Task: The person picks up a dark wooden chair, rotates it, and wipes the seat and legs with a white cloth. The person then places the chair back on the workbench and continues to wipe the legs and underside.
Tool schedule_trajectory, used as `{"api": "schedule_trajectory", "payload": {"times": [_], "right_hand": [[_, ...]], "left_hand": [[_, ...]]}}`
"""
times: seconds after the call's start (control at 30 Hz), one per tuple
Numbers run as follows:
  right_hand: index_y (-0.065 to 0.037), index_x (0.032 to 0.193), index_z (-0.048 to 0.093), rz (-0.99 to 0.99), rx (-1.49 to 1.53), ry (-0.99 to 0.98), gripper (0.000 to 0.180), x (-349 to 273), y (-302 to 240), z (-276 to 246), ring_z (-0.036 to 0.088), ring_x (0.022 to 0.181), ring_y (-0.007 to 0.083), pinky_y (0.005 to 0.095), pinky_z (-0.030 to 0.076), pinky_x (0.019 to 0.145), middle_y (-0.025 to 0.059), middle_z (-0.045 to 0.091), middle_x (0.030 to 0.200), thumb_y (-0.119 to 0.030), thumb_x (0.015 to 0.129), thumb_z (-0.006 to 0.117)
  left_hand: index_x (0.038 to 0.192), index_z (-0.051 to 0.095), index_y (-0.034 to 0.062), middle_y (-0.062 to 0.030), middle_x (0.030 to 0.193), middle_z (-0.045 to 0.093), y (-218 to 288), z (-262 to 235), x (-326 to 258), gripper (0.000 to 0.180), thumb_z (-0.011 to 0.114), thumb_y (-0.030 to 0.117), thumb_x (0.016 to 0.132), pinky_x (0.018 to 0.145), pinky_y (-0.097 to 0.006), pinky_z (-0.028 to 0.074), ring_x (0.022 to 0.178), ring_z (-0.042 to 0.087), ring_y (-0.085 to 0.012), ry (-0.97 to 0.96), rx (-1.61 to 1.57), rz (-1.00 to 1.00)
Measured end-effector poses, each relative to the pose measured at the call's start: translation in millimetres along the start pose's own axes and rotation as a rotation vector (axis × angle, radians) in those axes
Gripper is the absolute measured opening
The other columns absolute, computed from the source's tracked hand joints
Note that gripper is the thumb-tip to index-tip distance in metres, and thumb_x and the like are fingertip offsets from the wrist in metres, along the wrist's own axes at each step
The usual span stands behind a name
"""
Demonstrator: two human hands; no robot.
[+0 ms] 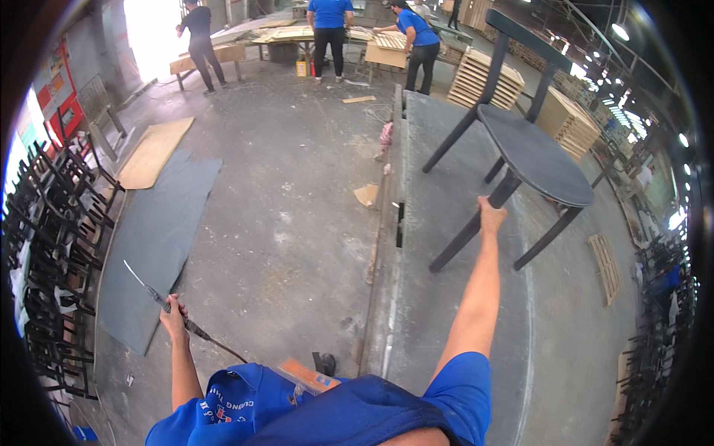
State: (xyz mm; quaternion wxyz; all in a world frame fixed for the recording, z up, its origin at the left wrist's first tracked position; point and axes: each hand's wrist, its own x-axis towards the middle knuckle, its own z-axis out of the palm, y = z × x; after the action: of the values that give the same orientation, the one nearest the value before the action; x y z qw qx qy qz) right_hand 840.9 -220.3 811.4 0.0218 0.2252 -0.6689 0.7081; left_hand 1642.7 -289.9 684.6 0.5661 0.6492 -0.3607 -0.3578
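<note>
My right hand is wrapped round one leg of a dark grey chair, at the right. The chair has a rounded seat and a curved backrest, and it is tilted over a long grey bench. Whether every leg touches the bench, I cannot tell. At the left, my left hand is closed round an air blow gun with a long thin metal nozzle. Its tip points up and left, away from the chair, and a dark hose trails from its handle towards my body.
Stacked dark chair frames line the left side, beside a grey sheet and a tan board. Several people work at far tables. Slatted wood stacks stand behind the chair. Cardboard scraps lie on the floor.
</note>
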Motion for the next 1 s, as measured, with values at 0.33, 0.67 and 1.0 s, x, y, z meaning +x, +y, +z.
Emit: {"api": "schedule_trajectory", "payload": {"times": [0.33,0.67,1.0], "right_hand": [[-0.001,0.083,0.059,0.071,0.032,-0.053,0.013,-152,-67,-182,0.057,0.058,0.0160,0.0286,0.045,0.055,0.0048,0.056,0.072,0.000,0.072,0.066],[0.000,0.089,0.057,0.139,0.053,0.098,0.032,-376,-134,-302,0.056,0.060,0.0182,0.0310,0.048,0.060,0.0063,0.054,0.069,0.001,0.062,0.074],[0.002,0.094,0.054,0.196,0.024,0.329,0.039,-660,-266,-412,0.055,0.058,0.0176,0.0302,0.044,0.056,0.0065,0.053,0.068,-0.014,0.066,0.077]], "left_hand": [[0.114,0.062,0.0052,-0.0026,0.080,0.063,60,180,-80,0.032,0.053,0.029,0.095,0.048,-0.020,0.039,0.056,0.051,-0.0053,-0.563,0.086,0.087],[0.141,0.037,0.0103,-0.0088,0.136,0.048,197,317,-218,0.053,0.049,0.033,0.095,0.066,-0.025,0.047,0.103,0.056,-0.0164,-1.416,-0.101,0.433],[0.133,0.043,-0.0010,-0.0104,0.128,0.052,160,145,-362,0.041,0.052,0.009,0.094,0.104,-0.035,0.035,0.122,0.048,-0.0212,-1.748,-0.460,0.474]]}}
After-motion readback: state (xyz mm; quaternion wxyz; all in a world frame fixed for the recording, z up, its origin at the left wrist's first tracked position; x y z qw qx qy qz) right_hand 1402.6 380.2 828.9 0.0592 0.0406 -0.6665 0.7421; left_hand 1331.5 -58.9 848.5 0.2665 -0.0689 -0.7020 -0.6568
